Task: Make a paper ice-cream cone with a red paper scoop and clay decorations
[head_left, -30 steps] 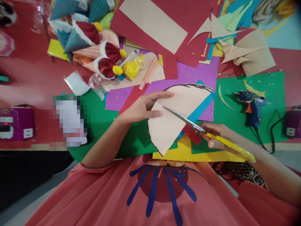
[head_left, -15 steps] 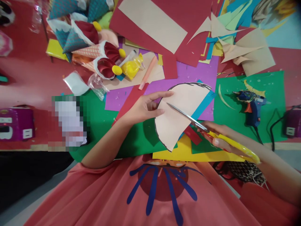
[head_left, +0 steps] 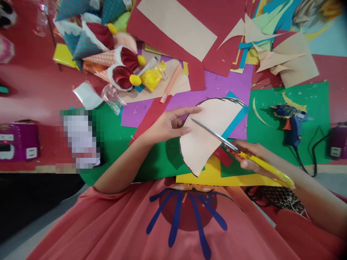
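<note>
A pale peach paper piece (head_left: 211, 126), rounded on one side with a black line along its curved edge, is pinched at its left side by my left hand (head_left: 177, 124). My right hand (head_left: 252, 155) grips yellow-handled scissors (head_left: 230, 145). The long metal blades lie over the paper, pointing up and left, and their tips are close to my left fingers. Whether the blades are cutting through the paper or rest above it I cannot tell. A blue strip (head_left: 234, 122) shows at the paper's right edge.
A glue gun (head_left: 294, 126) lies on the green sheet (head_left: 317, 108) at right. Cone-shaped pieces (head_left: 100, 61) and a yellow packet (head_left: 154, 76) are at upper left. Peach scraps (head_left: 282, 59) lie at upper right. Yellow paper (head_left: 213, 171) is near my body.
The peach paper has shifted slightly right and down. My right hand and the scissors have moved slightly left, while my left hand keeps its pinch.
</note>
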### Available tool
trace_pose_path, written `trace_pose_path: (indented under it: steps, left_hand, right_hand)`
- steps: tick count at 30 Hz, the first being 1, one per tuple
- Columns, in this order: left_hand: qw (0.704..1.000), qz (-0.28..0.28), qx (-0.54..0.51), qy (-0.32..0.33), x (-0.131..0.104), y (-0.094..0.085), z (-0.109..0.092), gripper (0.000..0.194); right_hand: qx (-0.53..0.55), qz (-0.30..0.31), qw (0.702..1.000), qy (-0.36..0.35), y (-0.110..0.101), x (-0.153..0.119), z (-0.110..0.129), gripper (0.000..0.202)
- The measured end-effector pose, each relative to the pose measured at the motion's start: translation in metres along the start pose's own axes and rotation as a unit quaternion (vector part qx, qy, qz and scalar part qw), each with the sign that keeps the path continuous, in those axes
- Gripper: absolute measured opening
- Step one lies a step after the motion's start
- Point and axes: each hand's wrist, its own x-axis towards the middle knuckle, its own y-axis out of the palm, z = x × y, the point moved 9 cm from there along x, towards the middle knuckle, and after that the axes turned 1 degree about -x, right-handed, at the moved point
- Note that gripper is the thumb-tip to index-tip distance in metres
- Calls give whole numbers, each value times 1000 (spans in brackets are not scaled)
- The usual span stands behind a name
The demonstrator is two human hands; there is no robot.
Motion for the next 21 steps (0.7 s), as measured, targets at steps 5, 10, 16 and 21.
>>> trace_pose_path:
  steps: [5,10,16,21]
  left_hand:
    - [1000,3,13,2,0,1,1,58]
    - [1000,18,21,4,0,5,0,57]
    - [1000,18,19,6,0,5,0,57]
    - [1000,16,16,8,0,4,-1,58]
  right_hand:
    - [-20,12,1000,2,0,0,2,60]
    - [32,13,999,30,2,2,1,60]
    - [55,12,998,21,5,4,-2,59]
    - [26,10,1000,10,3,3,-3,62]
